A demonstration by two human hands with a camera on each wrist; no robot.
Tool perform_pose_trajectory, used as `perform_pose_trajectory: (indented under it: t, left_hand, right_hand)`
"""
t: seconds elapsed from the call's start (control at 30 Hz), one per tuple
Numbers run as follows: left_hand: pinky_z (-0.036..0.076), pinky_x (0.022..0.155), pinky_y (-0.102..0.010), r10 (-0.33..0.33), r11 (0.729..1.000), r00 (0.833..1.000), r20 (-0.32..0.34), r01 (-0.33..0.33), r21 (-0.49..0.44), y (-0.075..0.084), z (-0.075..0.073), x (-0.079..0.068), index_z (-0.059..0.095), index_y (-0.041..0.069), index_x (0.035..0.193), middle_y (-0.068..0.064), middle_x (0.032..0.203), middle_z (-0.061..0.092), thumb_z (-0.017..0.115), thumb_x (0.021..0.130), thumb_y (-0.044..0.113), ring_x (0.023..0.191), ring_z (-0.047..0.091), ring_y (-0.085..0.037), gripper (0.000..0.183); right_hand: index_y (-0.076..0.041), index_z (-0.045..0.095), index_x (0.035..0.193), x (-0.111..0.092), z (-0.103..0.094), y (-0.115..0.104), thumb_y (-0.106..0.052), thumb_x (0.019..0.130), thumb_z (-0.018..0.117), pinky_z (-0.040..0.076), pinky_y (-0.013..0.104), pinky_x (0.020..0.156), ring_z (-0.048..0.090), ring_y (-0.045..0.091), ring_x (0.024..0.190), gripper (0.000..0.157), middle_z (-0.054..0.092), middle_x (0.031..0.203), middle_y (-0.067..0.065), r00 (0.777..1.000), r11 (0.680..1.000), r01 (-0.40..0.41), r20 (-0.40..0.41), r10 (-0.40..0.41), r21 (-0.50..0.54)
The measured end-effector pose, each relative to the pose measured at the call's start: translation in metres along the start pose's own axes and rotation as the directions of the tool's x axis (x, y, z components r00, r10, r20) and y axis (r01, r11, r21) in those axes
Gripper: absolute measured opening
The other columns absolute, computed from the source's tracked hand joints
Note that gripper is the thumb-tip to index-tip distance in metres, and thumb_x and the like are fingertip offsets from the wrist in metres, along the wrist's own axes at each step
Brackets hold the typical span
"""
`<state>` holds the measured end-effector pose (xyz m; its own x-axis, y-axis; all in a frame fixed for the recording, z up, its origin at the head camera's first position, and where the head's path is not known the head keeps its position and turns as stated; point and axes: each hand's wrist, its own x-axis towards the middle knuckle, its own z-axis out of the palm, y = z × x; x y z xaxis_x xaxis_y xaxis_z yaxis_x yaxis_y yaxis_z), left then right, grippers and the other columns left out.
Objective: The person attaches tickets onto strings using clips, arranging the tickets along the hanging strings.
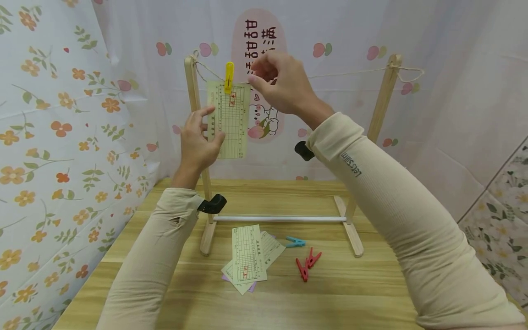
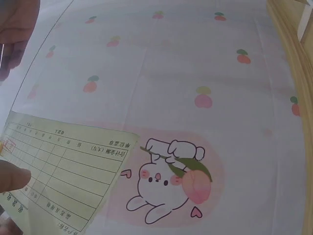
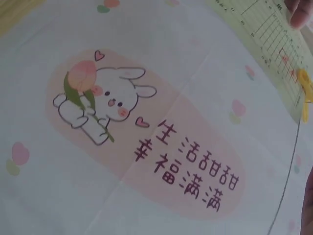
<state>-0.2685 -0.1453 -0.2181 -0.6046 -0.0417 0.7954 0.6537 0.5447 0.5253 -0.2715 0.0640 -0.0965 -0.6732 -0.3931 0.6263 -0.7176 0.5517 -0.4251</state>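
Observation:
A pale yellow receipt slip (image 1: 235,123) hangs from a thin string (image 1: 346,73), held by a yellow clothespin (image 1: 228,79) at its top edge. My left hand (image 1: 200,137) is at the slip's left side, thumb in front and some fingers partly hidden behind, loosely holding the paper. Just right of the clothespin, my right hand (image 1: 284,82) has bent fingers with nothing visible between them. In the left wrist view the right hand (image 2: 17,34) appears apart from the string. The slip (image 2: 63,166) shows there with the left thumb over it.
A wooden stand with a left post (image 1: 192,82), right post (image 1: 381,101) and white crossbar (image 1: 280,219) carries the string. On the table (image 1: 313,307) lie overlapping receipt slips (image 1: 249,252), a blue clothespin (image 1: 295,241) and two red clothespins (image 1: 303,270). A printed curtain (image 1: 338,27) hangs behind.

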Motion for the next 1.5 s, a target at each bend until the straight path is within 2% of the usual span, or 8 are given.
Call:
perform_pose_trajectory:
  t: [0.17,0.37,0.47,0.57,0.8,1.07,1.3,1.5]
  left_hand:
    - [0.050,0.072,-0.037,-0.007,1.000,1.000,0.017,0.006,0.005,-0.001,0.001,-0.002,0.053,0.000,0.131,-0.016,0.130,0.054,0.068,0.080,0.005,0.094,0.057,-0.032,0.053]
    - [0.051,0.070,-0.039,-0.014,1.000,0.999,0.033,0.013,0.018,-0.002,0.002,-0.006,0.053,0.001,0.132,-0.016,0.130,0.054,0.066,0.081,0.007,0.094,0.057,-0.034,0.053]
    - [0.052,0.068,-0.039,-0.008,1.000,0.999,0.035,0.007,0.013,-0.003,0.003,-0.008,0.053,0.000,0.132,-0.018,0.128,0.055,0.066,0.081,0.007,0.092,0.059,-0.034,0.053]
    - [0.052,0.073,-0.041,0.002,1.000,0.999,0.035,-0.003,0.013,-0.005,0.004,-0.010,0.054,-0.001,0.131,-0.019,0.126,0.056,0.066,0.081,0.007,0.097,0.058,-0.035,0.052]
    - [0.047,0.091,-0.051,-0.010,1.000,0.997,0.071,0.008,0.023,-0.012,0.006,-0.020,0.054,-0.001,0.129,-0.018,0.129,0.056,0.066,0.081,0.010,0.119,0.049,-0.035,0.051]
    - [0.053,0.085,-0.048,-0.101,0.995,0.977,0.190,0.104,-0.008,-0.021,0.009,-0.041,0.052,0.004,0.134,-0.020,0.138,0.050,0.066,0.087,0.017,0.101,0.064,-0.037,0.051]
    - [0.054,0.084,-0.045,-0.184,0.980,0.928,0.324,0.200,-0.018,-0.029,0.012,-0.059,0.049,0.008,0.138,-0.020,0.137,0.051,0.062,0.093,0.021,0.108,0.063,-0.033,0.049]
    - [0.051,0.089,-0.050,-0.211,0.971,0.865,0.455,0.240,-0.004,-0.036,0.013,-0.073,0.050,0.007,0.136,-0.020,0.134,0.055,0.058,0.095,0.021,0.112,0.060,-0.035,0.044]
  right_hand:
    - [-0.004,0.066,0.102,-0.011,-0.003,0.008,-0.018,0.094,0.063,0.047,0.026,0.074,0.057,0.017,0.080,0.016,0.066,0.090,0.006,0.978,0.994,0.055,0.206,-0.035,-0.090]
    - [-0.006,0.067,0.107,-0.019,-0.003,0.018,-0.020,0.093,0.065,0.050,0.034,0.086,0.064,0.021,0.094,0.020,0.068,0.102,0.006,0.865,0.981,0.031,0.496,0.070,-0.192]
    - [-0.005,0.067,0.110,-0.024,-0.003,0.025,-0.020,0.093,0.065,0.049,0.037,0.089,0.063,0.024,0.098,0.023,0.068,0.105,0.008,0.813,0.974,0.027,0.572,0.110,-0.226]
    - [-0.005,0.066,0.113,-0.029,-0.003,0.033,-0.020,0.094,0.064,0.048,0.039,0.091,0.063,0.026,0.101,0.025,0.068,0.109,0.009,0.779,0.968,0.021,0.611,0.141,-0.250]
    - [-0.003,0.066,0.115,-0.047,0.003,0.059,-0.024,0.095,0.063,0.048,0.042,0.093,0.063,0.027,0.103,0.029,0.067,0.110,0.010,0.763,0.968,0.013,0.628,0.152,-0.251]
    - [-0.004,0.065,0.120,-0.070,0.009,0.083,-0.027,0.096,0.062,0.046,0.046,0.095,0.063,0.030,0.106,0.034,0.067,0.115,0.011,0.739,0.965,-0.015,0.647,0.186,-0.260]
    - [-0.002,0.062,0.123,-0.089,0.011,0.099,-0.025,0.097,0.060,0.046,0.047,0.096,0.060,0.033,0.111,0.035,0.064,0.120,0.014,0.709,0.972,-0.103,0.669,0.222,-0.212]
    - [0.000,0.063,0.122,-0.103,0.012,0.114,-0.022,0.097,0.061,0.048,0.048,0.094,0.063,0.033,0.107,0.034,0.066,0.116,0.014,0.716,0.978,-0.092,0.670,0.197,-0.190]
